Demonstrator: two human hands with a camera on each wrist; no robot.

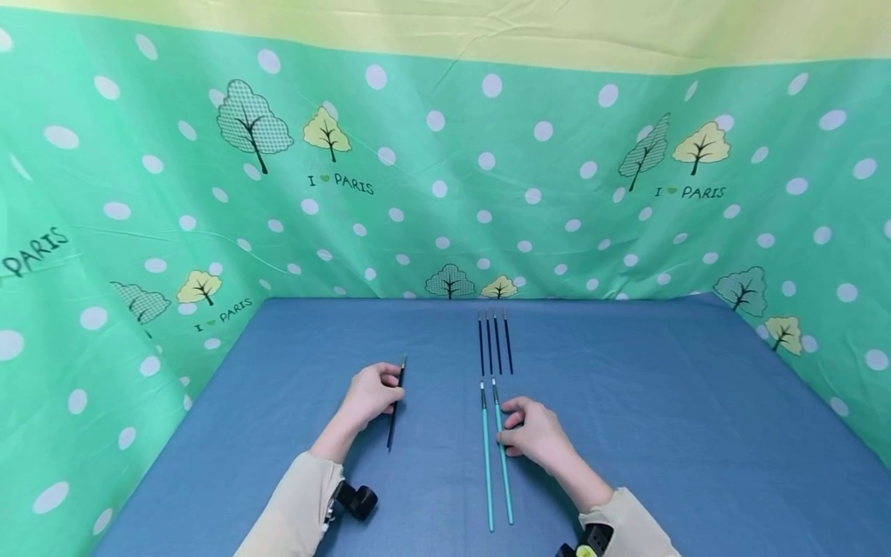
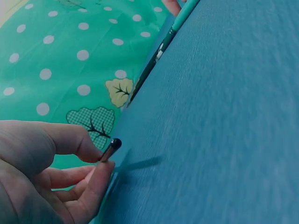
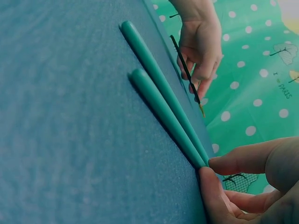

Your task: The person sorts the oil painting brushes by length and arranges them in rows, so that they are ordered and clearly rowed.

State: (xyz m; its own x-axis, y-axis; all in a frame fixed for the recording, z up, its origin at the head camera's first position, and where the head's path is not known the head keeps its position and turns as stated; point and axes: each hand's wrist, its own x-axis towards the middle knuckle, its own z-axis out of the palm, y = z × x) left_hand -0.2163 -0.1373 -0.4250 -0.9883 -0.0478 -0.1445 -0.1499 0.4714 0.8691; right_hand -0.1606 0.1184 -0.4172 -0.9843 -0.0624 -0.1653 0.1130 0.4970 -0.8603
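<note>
My left hand (image 1: 372,391) pinches a slim black paintbrush (image 1: 394,425) between thumb and fingers, bristles pointing away from me. In the left wrist view the rounded handle end (image 2: 116,143) of that brush sticks out past the fingertips, its shadow falling on the cloth. On the right, my right hand (image 1: 539,433) pinches a teal paintbrush (image 1: 507,487) by its upper handle. That brush lies along the table, bristle end away from me. Just left of it is a second teal paintbrush (image 1: 487,472), almost parallel. Both teal handle ends show in the right wrist view.
Beyond the teal brushes, several black paintbrushes (image 1: 490,348) lie side by side in a row. A blue cloth (image 1: 661,387) covers the table. Behind and at the sides hangs a green dotted curtain (image 1: 487,186) with printed trees.
</note>
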